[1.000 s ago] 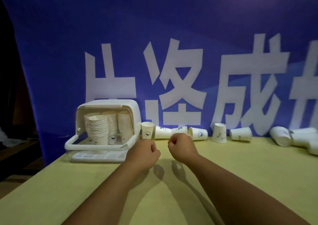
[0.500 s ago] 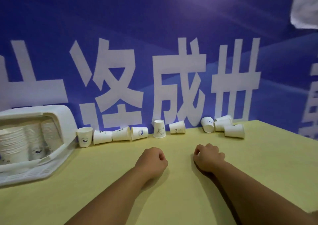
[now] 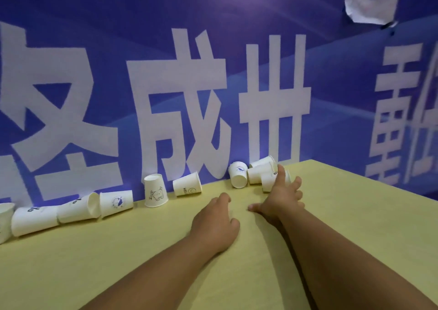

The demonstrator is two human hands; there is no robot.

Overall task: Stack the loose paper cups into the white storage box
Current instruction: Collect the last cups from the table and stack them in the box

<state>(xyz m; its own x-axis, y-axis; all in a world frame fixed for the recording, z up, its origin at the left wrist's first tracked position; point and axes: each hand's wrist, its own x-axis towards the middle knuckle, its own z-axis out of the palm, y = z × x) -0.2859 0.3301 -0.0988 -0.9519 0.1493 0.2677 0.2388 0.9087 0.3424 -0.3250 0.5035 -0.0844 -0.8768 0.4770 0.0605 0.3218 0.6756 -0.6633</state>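
Observation:
Several white paper cups line the back of the yellow table against the banner. An upside-down cup stands mid-row, with a toppled cup to its right. At the far right lies a cluster of three cups. My right hand stretches out with spread fingers over the nearest cup of that cluster, partly hiding it; whether it touches the cup is unclear. My left hand hovers low over the table with fingers loosely curled, holding nothing. The white storage box is out of view.
A blue banner with large white characters rises right behind the cups. More toppled cups lie along the left, reaching the frame edge. The table's right edge runs diagonally near the cup cluster.
The view has swung right, so the storage box has left the frame. My right hand opened from a fist and reached forward to the right-hand cup cluster. My left hand stayed low.

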